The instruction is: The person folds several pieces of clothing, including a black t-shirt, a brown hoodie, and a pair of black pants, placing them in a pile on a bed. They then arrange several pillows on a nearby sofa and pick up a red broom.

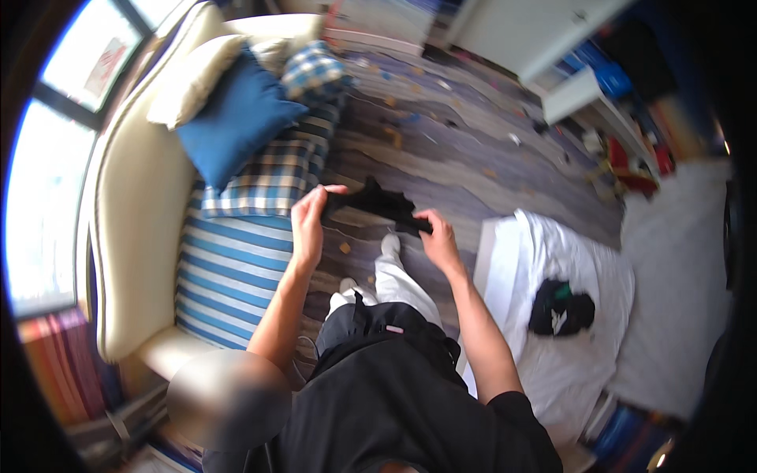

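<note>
A black cloth item (381, 200) is stretched between my two hands above the patterned floor; its exact kind cannot be told. My left hand (309, 216) grips its left end, close to the edge of the striped sofa seat (236, 260). At its other end, my right hand (439, 236) pinches the cloth between thumb and fingers. To the right, a dark bundle of fabric (560, 310) with green and white parts lies on a white sheet (526, 260).
Blue, cream and checked cushions, among them a blue one (236, 118), are heaped on the cream sofa (130, 236). Small scattered bits lie on the floor (426, 142). A white cabinet (532, 35) stands at the top right, near a red object (636, 177).
</note>
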`<state>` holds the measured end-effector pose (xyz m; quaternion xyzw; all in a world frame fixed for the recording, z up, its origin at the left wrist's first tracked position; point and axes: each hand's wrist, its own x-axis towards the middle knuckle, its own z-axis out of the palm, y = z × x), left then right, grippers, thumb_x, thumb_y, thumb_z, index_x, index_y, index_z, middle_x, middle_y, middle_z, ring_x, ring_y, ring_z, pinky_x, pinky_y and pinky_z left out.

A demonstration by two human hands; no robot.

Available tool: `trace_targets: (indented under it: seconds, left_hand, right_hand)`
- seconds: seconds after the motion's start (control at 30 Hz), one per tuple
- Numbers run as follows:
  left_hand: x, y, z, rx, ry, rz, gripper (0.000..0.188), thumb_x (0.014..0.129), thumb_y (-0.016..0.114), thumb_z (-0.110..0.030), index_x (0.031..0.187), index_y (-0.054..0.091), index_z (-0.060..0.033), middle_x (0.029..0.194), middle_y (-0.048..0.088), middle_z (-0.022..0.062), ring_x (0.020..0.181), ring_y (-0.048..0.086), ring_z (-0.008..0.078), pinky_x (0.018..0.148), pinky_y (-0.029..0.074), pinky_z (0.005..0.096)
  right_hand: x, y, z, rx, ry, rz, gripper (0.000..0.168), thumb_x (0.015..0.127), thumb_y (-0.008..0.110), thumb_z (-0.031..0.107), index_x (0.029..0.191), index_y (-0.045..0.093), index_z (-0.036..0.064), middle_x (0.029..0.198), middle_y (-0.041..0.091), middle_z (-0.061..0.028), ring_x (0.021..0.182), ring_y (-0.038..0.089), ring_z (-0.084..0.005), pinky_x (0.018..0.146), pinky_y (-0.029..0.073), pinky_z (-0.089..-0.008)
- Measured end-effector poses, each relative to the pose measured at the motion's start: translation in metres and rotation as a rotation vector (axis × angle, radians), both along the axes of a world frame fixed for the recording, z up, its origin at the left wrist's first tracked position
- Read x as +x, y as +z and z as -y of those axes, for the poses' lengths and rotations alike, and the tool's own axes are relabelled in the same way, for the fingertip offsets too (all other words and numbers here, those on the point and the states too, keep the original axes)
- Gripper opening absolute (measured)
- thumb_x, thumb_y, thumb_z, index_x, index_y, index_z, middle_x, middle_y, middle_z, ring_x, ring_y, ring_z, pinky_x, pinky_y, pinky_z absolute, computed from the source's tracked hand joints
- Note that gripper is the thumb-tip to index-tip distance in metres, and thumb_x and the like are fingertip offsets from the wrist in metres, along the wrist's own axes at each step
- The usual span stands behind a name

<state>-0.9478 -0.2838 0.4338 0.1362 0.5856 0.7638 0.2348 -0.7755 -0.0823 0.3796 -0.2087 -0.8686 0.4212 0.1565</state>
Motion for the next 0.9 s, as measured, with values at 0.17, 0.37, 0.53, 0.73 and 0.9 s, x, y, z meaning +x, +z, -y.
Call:
trace_targets:
  seconds: [0.17,0.37,0.53,0.73,0.9]
  left_hand:
    - [0.011,-0.019,-0.036,0.067,0.095,0.396,0.04,0.095,0.05,-0.038,0.07,0.058,-0.0082,0.063,0.054,-0.0011,0.055,0.05,0.0079,0.052,0.041,0.0211]
    - [0.034,-0.018,-0.06,-0.03,-0.098,0.044,0.036,0.095,0.052,-0.041,0.08,0.05,-0.0092,0.071,0.043,-0.0032,0.065,0.037,0.0053,0.057,0.031,0.0211]
    - [0.059,-0.001,-0.05,-0.113,-0.399,-0.662,0.06,0.077,0.077,-0.032,0.12,0.046,-0.0057,0.092,0.059,0.007,0.079,0.051,0.0126,0.071,0.044,0.0263]
    - [0.103,0.023,-0.053,-0.45,-0.927,-0.709,0.035,0.069,0.082,-0.03,0.082,0.065,-0.0022,0.076,0.062,0.0058,0.067,0.056,0.0145,0.063,0.047,0.0304]
    - [0.165,0.015,-0.068,-0.153,-0.722,-0.902,0.027,0.075,0.077,-0.018,0.072,0.057,0.0008,0.069,0.059,0.0045,0.063,0.052,0.0114,0.058,0.043,0.0271]
  right_hand:
    - [0.065,0.071,-0.006,0.096,-0.196,0.017,0.027,0.071,0.06,-0.009,0.095,0.061,0.002,0.09,0.064,-0.0126,0.085,0.064,-0.0303,0.073,0.05,-0.0349]
    - [0.113,0.098,-0.026,0.132,-0.343,-0.054,0.028,0.074,0.051,-0.009,0.099,0.058,0.001,0.09,0.066,-0.0145,0.088,0.065,-0.0273,0.077,0.049,-0.0313]
    - [0.132,0.114,-0.023,-0.097,-0.375,-0.223,0.024,0.075,0.053,-0.006,0.098,0.059,-0.002,0.085,0.065,-0.0041,0.082,0.06,-0.0114,0.075,0.047,-0.0252]
    - [0.219,0.121,-0.046,-0.113,-0.296,-0.136,0.019,0.072,0.059,-0.006,0.091,0.06,-0.001,0.081,0.062,-0.0036,0.08,0.058,-0.0105,0.075,0.045,-0.0239]
    - [0.31,0.119,-0.07,-0.031,-0.199,-0.047,0.018,0.07,0.065,-0.005,0.087,0.06,-0.002,0.08,0.062,-0.0057,0.079,0.059,-0.0138,0.076,0.045,-0.0256]
